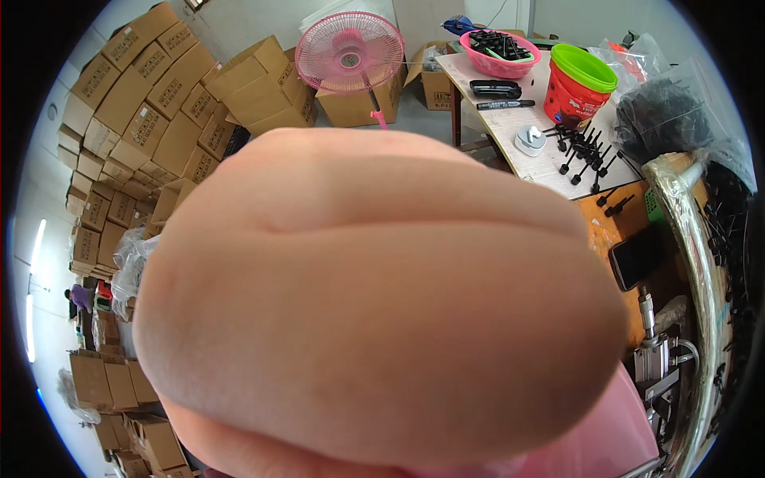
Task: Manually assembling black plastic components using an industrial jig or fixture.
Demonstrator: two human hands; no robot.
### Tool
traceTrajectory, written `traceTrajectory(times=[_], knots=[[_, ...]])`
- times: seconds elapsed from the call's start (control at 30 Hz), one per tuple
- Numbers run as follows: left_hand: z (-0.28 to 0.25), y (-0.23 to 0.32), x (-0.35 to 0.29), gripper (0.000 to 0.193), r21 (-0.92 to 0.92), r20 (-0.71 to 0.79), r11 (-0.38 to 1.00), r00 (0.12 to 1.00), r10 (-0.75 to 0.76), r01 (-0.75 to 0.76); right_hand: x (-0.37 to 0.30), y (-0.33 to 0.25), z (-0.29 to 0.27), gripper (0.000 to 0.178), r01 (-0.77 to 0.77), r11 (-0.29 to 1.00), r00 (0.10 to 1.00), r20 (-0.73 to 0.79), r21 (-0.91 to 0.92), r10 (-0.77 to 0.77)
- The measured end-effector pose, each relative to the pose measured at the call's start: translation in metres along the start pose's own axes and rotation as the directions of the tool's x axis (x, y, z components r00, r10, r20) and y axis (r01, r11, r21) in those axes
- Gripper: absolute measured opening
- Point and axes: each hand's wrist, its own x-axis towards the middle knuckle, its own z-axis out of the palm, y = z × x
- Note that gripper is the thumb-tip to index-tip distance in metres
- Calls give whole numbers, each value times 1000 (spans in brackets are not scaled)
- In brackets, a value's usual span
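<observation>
One of my hands (374, 311) fills the middle of the head view, held very close to the lens. Bare skin with a long crease shows, slightly blurred. I cannot tell whether this is my left or my right hand. Its fingers are not clearly visible, and neither is anything it may hold. The other hand cannot be made out. A smooth pink surface (598, 426) shows below the hand's lower right side.
Cardboard boxes (147, 88) are stacked high at left, near a pink fan (351, 60). The white tabletop (510, 119) bears a pink basin (490, 64), a red bucket (574, 95) and black stemmed parts (586, 155). A phone (637, 259) and metal clamp fixture (657, 358) are at right.
</observation>
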Motion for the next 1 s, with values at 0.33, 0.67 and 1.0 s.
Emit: traceTrajectory(times=[0.33, 0.67, 1.0], knots=[[42, 21, -21, 36, 164, -486, 939, 853, -189, 301, 6, -6, 0, 99, 29, 999, 1000, 0, -43, -29], [-4, -22, 31, 43, -473, 476, 843, 880, 0, 256, 40, -27, 32, 80, 12, 888, 981, -166, -460, -99], [57, -57, -8, 37, -694, 37, 584, 830, -556, 422, 38, -75, 57, 91, 126, 959, 992, 33, -256, -122]])
